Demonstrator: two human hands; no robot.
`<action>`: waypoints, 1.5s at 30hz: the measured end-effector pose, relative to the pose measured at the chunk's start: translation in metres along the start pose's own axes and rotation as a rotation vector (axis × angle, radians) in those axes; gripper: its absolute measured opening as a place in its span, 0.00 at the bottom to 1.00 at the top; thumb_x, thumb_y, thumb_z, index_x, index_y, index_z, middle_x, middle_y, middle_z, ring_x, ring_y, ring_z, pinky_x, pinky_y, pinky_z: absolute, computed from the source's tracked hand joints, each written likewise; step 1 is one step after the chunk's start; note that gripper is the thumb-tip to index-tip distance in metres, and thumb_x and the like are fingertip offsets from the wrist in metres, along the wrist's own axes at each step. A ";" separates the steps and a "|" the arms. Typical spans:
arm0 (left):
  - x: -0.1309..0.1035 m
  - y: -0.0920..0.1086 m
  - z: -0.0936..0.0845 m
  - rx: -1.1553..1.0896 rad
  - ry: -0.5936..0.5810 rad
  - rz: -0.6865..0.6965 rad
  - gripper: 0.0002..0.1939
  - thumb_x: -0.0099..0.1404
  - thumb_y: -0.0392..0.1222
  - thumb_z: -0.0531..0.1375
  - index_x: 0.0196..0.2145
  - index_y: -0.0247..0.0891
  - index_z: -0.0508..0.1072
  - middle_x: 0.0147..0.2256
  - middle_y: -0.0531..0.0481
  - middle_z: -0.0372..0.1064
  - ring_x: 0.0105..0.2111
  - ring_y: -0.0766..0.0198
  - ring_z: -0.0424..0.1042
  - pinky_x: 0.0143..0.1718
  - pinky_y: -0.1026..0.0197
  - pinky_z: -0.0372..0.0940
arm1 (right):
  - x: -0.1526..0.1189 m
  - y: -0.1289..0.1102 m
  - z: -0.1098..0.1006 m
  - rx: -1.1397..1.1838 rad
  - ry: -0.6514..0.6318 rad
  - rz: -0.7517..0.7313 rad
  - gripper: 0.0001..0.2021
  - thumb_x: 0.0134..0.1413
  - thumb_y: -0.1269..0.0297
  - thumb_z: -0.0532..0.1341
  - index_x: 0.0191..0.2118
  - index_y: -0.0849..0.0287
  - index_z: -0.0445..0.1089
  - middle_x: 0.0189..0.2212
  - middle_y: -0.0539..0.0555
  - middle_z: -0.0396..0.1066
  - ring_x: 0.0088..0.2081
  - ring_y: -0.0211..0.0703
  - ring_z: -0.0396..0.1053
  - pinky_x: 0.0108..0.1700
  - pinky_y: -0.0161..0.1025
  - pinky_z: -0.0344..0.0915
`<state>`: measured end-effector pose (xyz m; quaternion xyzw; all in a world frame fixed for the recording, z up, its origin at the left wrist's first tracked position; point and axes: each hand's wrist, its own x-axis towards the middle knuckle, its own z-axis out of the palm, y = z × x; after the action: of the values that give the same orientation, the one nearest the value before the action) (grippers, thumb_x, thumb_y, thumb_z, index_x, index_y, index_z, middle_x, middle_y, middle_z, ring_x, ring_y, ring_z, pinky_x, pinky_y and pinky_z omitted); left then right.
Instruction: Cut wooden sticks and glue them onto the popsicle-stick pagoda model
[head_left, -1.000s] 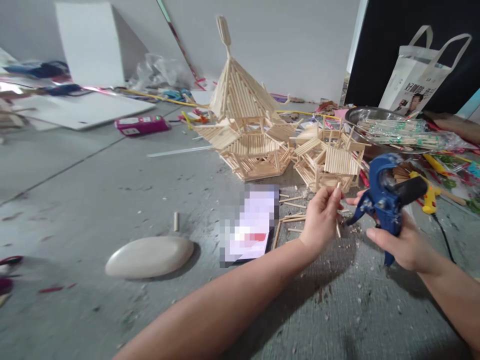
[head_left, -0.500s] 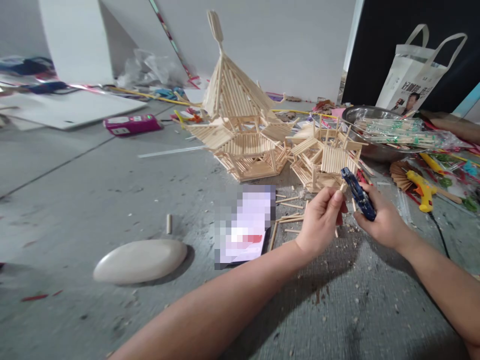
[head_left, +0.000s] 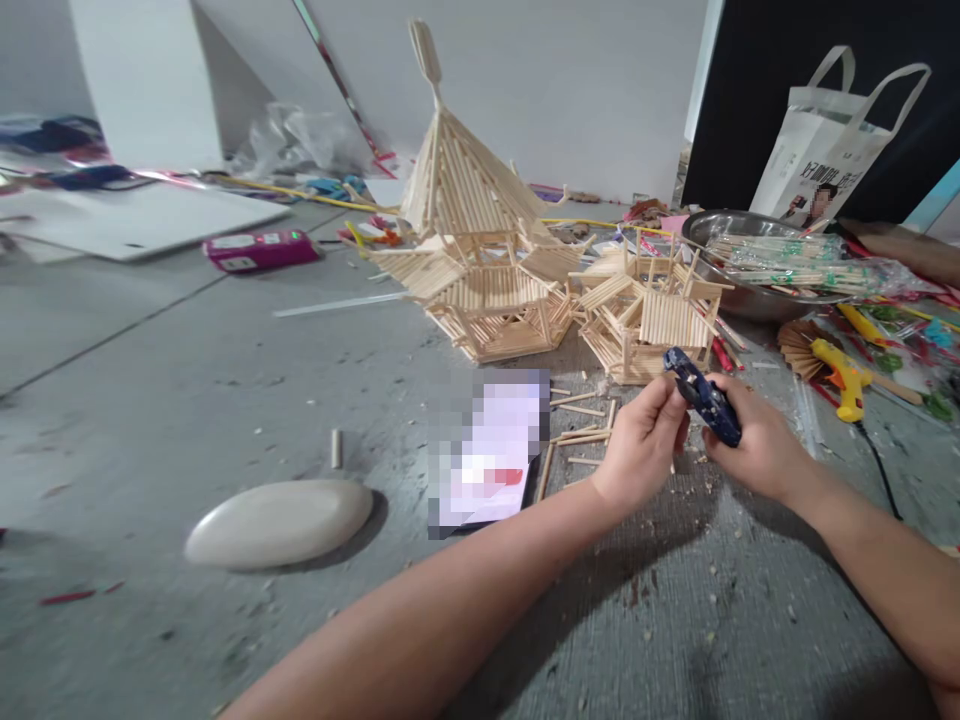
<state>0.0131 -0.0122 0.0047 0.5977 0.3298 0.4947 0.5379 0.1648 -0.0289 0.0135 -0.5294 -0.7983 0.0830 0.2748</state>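
My right hand (head_left: 761,440) is wrapped round dark blue clippers (head_left: 709,405), whose far end reaches to the fingertips of my left hand (head_left: 645,430). Thumb and forefinger of the left hand are pinched on a thin wooden stick, now mostly hidden by the fingers and the tool. Just beyond both hands stands a small stick-built house frame (head_left: 679,318). Short cut sticks (head_left: 585,435) lie on the floor left of my left hand, beside a phone (head_left: 499,440) with a lit, blurred screen.
A larger stick-built pavilion (head_left: 495,285) with a pointed roof (head_left: 472,180) stands behind. To the right are a metal bowl (head_left: 694,235) of bagged sticks and a yellow glue gun (head_left: 847,380) with its cord. A pale oval object (head_left: 281,525) lies left, a purple box (head_left: 262,250) farther back.
The clippers have moved slightly left and down, onto the left fingertips, covering the stick end that showed there. My left hand has hardly moved.
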 end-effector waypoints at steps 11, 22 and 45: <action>0.000 0.000 0.000 -0.003 -0.017 0.009 0.18 0.63 0.54 0.48 0.23 0.38 0.57 0.16 0.58 0.53 0.16 0.73 0.54 0.18 0.67 0.52 | -0.002 0.000 0.005 0.017 -0.011 0.035 0.22 0.44 0.66 0.56 0.49 0.58 0.55 0.39 0.58 0.68 0.42 0.51 0.66 0.40 0.45 0.62; -0.001 0.001 0.000 0.029 -0.007 -0.014 0.17 0.64 0.52 0.48 0.24 0.38 0.57 0.17 0.58 0.55 0.17 0.73 0.56 0.19 0.67 0.53 | -0.002 -0.001 0.005 0.046 -0.021 0.061 0.19 0.43 0.69 0.55 0.46 0.56 0.56 0.36 0.56 0.68 0.40 0.48 0.66 0.39 0.43 0.62; 0.002 0.003 -0.003 -0.081 -0.051 -0.101 0.19 0.60 0.56 0.51 0.23 0.38 0.56 0.15 0.60 0.49 0.14 0.75 0.52 0.15 0.69 0.51 | -0.003 -0.004 0.002 -0.039 -0.045 0.134 0.08 0.44 0.65 0.53 0.34 0.55 0.58 0.25 0.51 0.65 0.27 0.43 0.64 0.30 0.39 0.59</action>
<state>0.0108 -0.0098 0.0079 0.5705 0.3254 0.4647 0.5939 0.1615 -0.0332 0.0122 -0.5850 -0.7685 0.0972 0.2402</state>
